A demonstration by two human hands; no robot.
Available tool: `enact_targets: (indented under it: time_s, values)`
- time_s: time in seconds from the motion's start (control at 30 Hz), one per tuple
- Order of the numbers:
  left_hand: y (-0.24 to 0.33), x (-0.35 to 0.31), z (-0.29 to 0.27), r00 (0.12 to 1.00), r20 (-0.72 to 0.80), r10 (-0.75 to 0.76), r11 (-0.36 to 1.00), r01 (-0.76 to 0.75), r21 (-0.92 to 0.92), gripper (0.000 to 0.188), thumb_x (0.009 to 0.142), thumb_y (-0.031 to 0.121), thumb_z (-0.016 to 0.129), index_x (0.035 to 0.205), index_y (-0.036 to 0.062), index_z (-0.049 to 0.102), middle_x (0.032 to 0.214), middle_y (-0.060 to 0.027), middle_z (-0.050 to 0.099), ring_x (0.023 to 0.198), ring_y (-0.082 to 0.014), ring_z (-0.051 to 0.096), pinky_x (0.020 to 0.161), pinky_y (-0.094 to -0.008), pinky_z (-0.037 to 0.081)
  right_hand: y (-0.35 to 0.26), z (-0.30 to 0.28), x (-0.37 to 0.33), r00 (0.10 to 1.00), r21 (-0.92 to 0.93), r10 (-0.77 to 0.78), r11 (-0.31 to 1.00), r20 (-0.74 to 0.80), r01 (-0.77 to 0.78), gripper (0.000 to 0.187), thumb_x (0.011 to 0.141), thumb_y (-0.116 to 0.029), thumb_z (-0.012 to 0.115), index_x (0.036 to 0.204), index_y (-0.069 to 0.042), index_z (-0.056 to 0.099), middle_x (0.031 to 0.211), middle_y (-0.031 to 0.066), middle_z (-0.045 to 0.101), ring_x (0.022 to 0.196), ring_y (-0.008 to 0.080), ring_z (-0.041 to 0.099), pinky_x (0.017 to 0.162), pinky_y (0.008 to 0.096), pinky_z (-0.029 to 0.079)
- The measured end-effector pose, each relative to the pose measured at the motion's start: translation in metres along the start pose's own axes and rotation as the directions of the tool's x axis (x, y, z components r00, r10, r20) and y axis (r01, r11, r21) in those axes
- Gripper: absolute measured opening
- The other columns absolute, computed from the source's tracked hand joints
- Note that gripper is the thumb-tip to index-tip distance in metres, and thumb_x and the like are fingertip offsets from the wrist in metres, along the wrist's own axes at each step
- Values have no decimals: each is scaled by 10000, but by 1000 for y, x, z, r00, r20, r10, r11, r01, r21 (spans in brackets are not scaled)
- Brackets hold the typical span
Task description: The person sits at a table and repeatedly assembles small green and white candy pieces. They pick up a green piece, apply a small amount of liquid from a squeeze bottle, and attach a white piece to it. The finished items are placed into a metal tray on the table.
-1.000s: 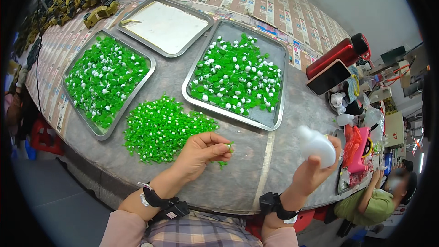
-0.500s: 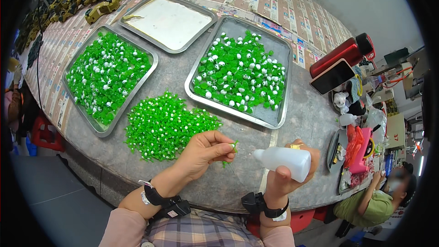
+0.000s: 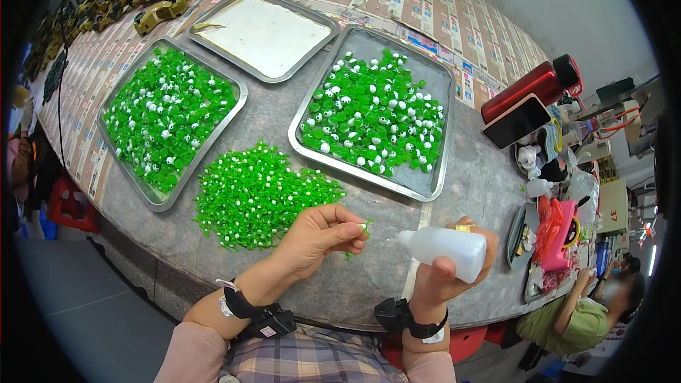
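Observation:
Between thumb and fingers of my left hand is pinched a small green plastic piece with a white spot. My right hand is closed around a translucent white squeeze bottle, tilted on its side with its nozzle toward the left hand, a short gap away. Beside my left hand lies a pile of small green pieces with white dots. Farther off, a metal tray holds green parts with white eyeball-like balls; a second tray at the left holds more of them.
A tray with a white surface stands at the back. On the right are a red bottle, a phone, a dark round dish and a pink tool. Toy vehicles crowd the far left. A person works at right.
My right hand and the squeeze bottle have shifted very slightly to the right, away from the green piece. My left hand keeps its pinch almost unmoved.

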State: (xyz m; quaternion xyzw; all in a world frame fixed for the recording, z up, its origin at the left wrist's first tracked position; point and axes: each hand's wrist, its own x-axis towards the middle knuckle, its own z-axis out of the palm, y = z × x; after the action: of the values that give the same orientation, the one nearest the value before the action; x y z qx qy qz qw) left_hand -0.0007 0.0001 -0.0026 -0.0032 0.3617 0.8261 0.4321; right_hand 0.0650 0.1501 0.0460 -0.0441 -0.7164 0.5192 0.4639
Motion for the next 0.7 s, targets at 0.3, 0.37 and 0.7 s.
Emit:
enact_targets:
  time_s: [0.3, 0.37, 0.7]
  values:
    - [1, -1, 1, 1000, -4, -5, 1000, 5, 0, 95, 772, 105, 559, 803, 15, 560, 735, -63, 589, 645, -111, 566, 610, -234, 478, 3, 7, 0, 997, -137, -64, 989, -35, 59, 556, 569, -465, 703, 796, -30, 442, 703, 27, 419, 572, 156, 430, 518, 277, 350]
    - [1, -1, 1, 1000, -21, 18, 999, -17, 35, 88, 768, 86, 560, 808, 7, 560, 735, -63, 588, 649, -110, 562, 618, -231, 474, 2, 3, 0, 997, -84, -48, 996, -65, 43, 563, 572, -477, 695, 796, -27, 441, 696, 29, 417, 564, 158, 433, 510, 275, 350]
    - [-4, -2, 4, 936, -45, 349, 900, -321, 295, 103, 718, -37, 568, 808, 12, 559, 802, -72, 574, 725, -124, 556, 667, -237, 464, -4, 4, 0, 997, -165, 78, 983, -16, -80, 600, 629, -594, 565, 729, -37, 363, 658, 18, 328, 564, 123, 368, 529, 253, 335]
